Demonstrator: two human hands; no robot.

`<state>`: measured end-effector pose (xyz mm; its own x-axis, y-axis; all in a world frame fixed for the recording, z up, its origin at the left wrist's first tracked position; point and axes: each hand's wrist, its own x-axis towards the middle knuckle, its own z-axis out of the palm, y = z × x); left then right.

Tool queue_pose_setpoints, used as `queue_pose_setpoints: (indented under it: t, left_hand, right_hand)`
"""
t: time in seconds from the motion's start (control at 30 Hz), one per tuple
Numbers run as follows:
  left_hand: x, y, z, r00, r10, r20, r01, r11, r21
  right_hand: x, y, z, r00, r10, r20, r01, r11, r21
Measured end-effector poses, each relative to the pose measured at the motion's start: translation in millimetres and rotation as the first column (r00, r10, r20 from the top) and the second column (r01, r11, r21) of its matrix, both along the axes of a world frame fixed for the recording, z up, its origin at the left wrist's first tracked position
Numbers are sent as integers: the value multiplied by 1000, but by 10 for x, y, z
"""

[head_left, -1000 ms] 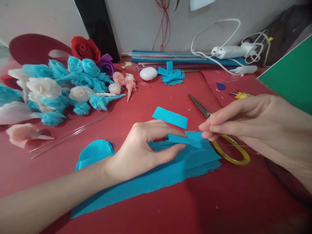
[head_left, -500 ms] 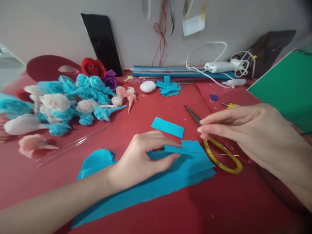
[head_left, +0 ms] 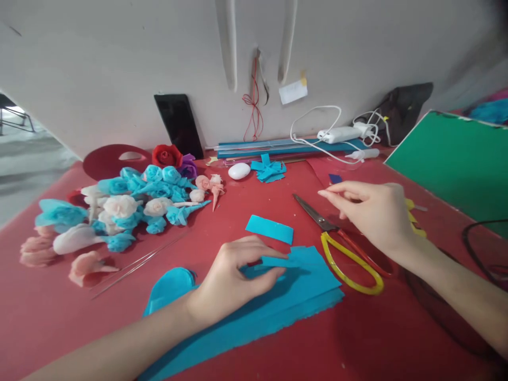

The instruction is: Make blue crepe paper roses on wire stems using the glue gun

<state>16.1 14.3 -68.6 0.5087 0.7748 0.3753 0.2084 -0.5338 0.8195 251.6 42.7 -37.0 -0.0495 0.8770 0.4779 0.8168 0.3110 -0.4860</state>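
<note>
My left hand (head_left: 238,278) is closed, pinching a narrow folded blue paper strip (head_left: 274,261) between thumb and fingers. Beneath it lies a stack of blue crepe paper (head_left: 254,312), with a rounded blue paper piece (head_left: 172,286) by the wrist. My right hand (head_left: 373,214) is raised near the scissors (head_left: 323,222), thumb and fingertips pressed together; anything held there is too small to make out. The scissors have one yellow and one red handle and lie partly open on the red table. Just beyond my left hand is a flat blue paper rectangle (head_left: 270,229).
Blue, white and pink paper flowers (head_left: 121,206) are heaped at the left, with thin wires (head_left: 137,269) in front. Further back are a white egg-shaped object (head_left: 239,171), blue paper strips (head_left: 269,168), a leaning phone (head_left: 179,124) and a white power strip (head_left: 337,134). A green board (head_left: 456,159) stands right.
My right hand has moved away from over the scissors, slightly up and right, uncovering more of them. The left hand keeps its pinch on the strip. The head view has tilted up.
</note>
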Motion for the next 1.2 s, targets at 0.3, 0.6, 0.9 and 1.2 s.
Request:
queue_pose_setpoints:
  t: [0.3, 0.6, 0.9, 1.2]
  left_hand:
    - [-7, 1, -9, 1000, -2, 1, 2, 1000, 3]
    - [-9, 11, 10, 1000, -20, 22, 19, 1000, 24]
    - [-8, 3, -1, 999, -36, 26, 36, 999, 29]
    - [-21, -4, -10, 999, -32, 27, 31, 999, 27]
  right_hand:
    - [-77, -128, 98, 910, 388, 148, -360, 915, -183]
    - [-216, -251, 120, 888, 449, -99, -451, 807, -381]
    - [-214, -252, 102, 924, 352, -149, -381, 878, -289]
    - [-250, -311, 167, 954, 164, -250, -248, 902, -353]
